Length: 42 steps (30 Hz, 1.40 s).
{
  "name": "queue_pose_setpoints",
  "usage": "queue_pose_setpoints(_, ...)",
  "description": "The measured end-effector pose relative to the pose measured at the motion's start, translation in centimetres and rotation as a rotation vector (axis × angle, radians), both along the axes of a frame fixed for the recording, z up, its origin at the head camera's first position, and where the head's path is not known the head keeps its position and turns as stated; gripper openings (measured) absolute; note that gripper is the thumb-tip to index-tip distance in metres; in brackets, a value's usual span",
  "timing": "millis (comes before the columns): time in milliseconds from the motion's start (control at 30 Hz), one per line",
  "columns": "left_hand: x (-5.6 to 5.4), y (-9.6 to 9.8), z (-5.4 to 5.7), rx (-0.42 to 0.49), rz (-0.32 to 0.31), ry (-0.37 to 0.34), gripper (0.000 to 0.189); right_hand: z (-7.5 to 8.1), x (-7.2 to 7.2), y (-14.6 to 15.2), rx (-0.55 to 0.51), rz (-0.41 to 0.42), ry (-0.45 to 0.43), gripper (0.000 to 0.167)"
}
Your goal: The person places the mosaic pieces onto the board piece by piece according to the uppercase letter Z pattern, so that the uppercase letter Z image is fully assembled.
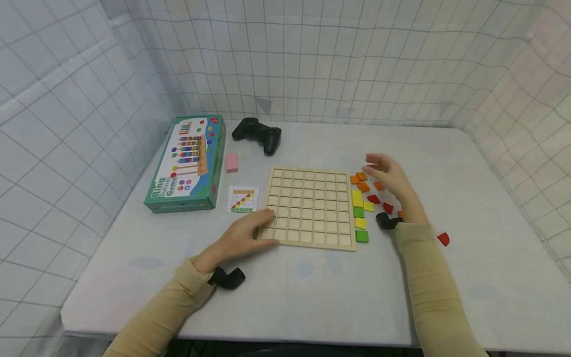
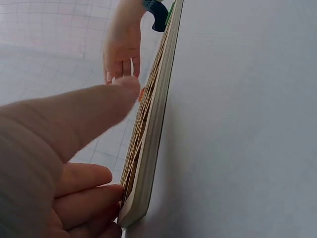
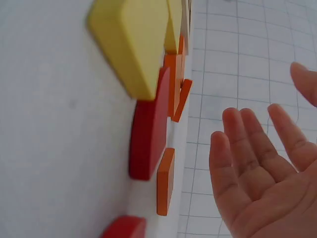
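A wooden grid board (image 1: 311, 208) with bare square cells lies flat on the table. My left hand (image 1: 244, 232) rests at its lower left corner, fingers along the left edge and thumb by the front edge. Above the loose pieces right of the board hovers my right hand (image 1: 389, 174), its fingers relaxed and apart, nothing between them in the right wrist view. Below it lie orange tiles (image 1: 363, 187), red pieces with a curved edge (image 3: 148, 134), yellow tiles (image 1: 357, 198) and green tiles (image 1: 362, 236). A pattern card (image 1: 243, 199) showing coloured squares on a grid sits left of the board.
A green game box (image 1: 187, 163) stands at the left, with a pink block (image 1: 231, 162) beside it. Behind the board is a black game controller (image 1: 257, 134). One red piece (image 1: 443, 239) lies apart, right of my right forearm. Grid-patterned curtains (image 1: 312, 64) surround the table.
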<state>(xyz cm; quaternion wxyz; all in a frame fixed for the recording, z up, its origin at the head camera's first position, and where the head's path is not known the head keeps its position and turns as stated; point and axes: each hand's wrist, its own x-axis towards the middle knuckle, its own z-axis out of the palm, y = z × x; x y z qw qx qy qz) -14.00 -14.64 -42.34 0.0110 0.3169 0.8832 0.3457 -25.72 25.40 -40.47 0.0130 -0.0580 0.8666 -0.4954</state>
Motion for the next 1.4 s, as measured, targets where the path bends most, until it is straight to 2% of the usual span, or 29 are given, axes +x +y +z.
queue_pose_setpoints(100, 0.0, 0.1, -0.3, -0.032, -0.005, 0.069, 0.071, -1.5, -0.9, 0.3, 0.006, -0.019, 0.007, 0.071)
queue_pose_setpoints(200, -0.1, 0.1, -0.5, -0.023, 0.003, 0.095, 0.069, -2.5, -1.4, 0.6, 0.024, -0.047, 0.012, 0.069)
queue_pose_setpoints(300, -0.1, 0.2, -0.6, -0.012, 0.011, 0.092, 0.069, -2.5, -1.4, 0.5, 0.043, -0.077, -0.008, 0.061)
queue_pose_setpoints(533, 0.0, 0.3, -0.7, -0.013, 0.03, 0.089, 0.07, -1.5, -0.2, 0.2, 0.015, -0.035, -0.082, 0.056)
queue_pose_setpoints(667, 0.1, 0.4, -0.8, -0.017, 0.037, 0.1, 0.07, -1.9, -0.2, 0.3, 0.004, -0.019, -0.099, 0.055)
queue_pose_setpoints(900, 0.2, 0.5, -0.7, -0.033, 0.029, 0.115, 0.069, -2.7, -0.5, 0.4, 0.024, -0.039, -0.155, 0.047)
queue_pose_setpoints(1400, 0.4, 0.2, -0.5, -0.039, -0.032, 0.128, 0.066, -3.5, -0.9, 0.3, 0.173, -0.028, -0.103, 0.045)
